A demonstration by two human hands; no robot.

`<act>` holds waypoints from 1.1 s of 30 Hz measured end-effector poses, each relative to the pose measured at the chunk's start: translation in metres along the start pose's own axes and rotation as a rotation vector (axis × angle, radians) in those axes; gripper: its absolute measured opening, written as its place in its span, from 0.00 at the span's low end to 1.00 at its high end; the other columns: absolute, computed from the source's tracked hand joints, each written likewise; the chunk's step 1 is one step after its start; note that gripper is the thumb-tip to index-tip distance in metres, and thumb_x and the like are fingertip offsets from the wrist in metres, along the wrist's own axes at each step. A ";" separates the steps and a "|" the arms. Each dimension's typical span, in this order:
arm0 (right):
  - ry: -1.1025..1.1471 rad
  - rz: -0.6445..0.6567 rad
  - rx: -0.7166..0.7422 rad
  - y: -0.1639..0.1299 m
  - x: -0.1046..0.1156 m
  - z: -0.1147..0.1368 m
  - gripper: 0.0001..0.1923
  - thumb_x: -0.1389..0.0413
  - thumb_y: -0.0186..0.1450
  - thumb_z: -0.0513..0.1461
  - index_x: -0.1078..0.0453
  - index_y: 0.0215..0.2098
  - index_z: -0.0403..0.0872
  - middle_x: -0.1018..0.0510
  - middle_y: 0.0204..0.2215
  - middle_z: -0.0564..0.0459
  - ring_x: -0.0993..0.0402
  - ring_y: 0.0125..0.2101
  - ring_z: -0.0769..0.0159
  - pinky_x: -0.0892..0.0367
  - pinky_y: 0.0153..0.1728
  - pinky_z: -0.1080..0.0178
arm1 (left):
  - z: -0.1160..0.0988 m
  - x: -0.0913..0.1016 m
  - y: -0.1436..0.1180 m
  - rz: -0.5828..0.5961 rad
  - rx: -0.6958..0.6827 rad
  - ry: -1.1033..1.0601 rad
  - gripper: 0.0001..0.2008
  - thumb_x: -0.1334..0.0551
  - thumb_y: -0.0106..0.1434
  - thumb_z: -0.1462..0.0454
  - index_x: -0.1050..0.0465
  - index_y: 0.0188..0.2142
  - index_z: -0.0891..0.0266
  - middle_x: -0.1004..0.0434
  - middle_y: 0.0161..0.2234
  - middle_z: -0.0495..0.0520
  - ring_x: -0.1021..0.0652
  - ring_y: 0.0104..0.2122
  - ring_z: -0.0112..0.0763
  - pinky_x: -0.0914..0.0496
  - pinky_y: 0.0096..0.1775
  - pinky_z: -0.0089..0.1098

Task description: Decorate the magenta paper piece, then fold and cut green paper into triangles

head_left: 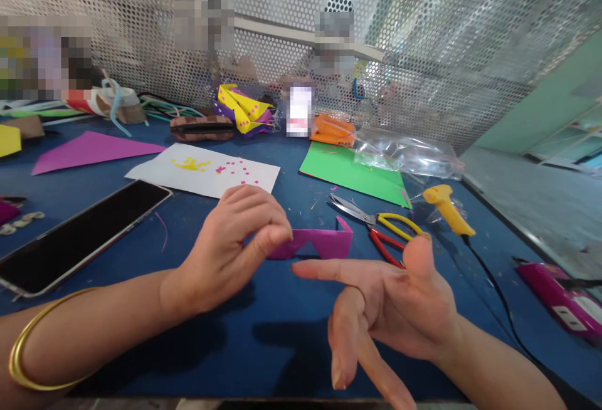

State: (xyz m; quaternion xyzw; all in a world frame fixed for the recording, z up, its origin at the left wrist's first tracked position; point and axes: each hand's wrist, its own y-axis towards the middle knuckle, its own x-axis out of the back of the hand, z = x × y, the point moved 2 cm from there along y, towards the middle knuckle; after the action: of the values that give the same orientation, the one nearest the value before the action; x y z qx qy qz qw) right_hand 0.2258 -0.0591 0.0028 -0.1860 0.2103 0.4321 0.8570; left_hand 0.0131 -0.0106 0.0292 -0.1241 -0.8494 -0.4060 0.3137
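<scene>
Above the blue table [263, 335], left hand [232, 247] pinches one end of a folded magenta paper strip [320, 244], holding it just off the surface. Right hand [395, 310] is released, palm up, fingers spread, grasping nothing, just below the strip. Scissors [376, 225] lie just beyond the right hand; phone [75, 237] lies at left.

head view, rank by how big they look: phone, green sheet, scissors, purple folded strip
1. phone, though it is nearer the camera
2. green sheet
3. scissors
4. purple folded strip, pinched by the left hand
</scene>
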 end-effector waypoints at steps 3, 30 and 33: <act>0.003 0.059 -0.016 0.002 -0.005 0.001 0.61 0.80 0.54 0.72 0.45 0.67 0.44 0.17 0.38 0.39 0.25 0.18 0.67 0.32 0.38 0.58 | -0.012 -0.001 -0.005 0.083 -0.148 0.100 0.23 0.40 0.60 0.41 0.27 0.34 0.58 0.23 0.30 0.49 0.24 0.37 0.37 0.41 0.54 0.45; -0.211 -0.764 0.481 -0.003 0.032 0.024 0.15 0.32 0.55 0.39 0.20 0.42 0.51 0.23 0.25 0.59 0.35 0.18 0.78 0.31 0.27 0.68 | -0.001 -0.003 -0.003 -0.043 -0.097 0.022 0.13 0.38 0.66 0.62 0.28 0.24 0.59 0.26 0.22 0.46 0.26 0.25 0.28 0.33 0.44 0.38; -0.210 -0.802 0.472 -0.002 0.031 0.025 0.17 0.32 0.53 0.38 0.20 0.42 0.50 0.24 0.25 0.59 0.34 0.20 0.77 0.31 0.29 0.68 | -0.001 -0.003 -0.003 -0.040 -0.096 0.019 0.13 0.38 0.66 0.62 0.28 0.25 0.60 0.25 0.22 0.46 0.25 0.26 0.28 0.33 0.45 0.37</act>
State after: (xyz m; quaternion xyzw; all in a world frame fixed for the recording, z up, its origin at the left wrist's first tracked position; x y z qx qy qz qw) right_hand 0.2491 -0.0271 0.0082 -0.0079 0.1267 0.0240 0.9916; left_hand 0.0148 -0.0131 0.0256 -0.1182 -0.8282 -0.4535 0.3073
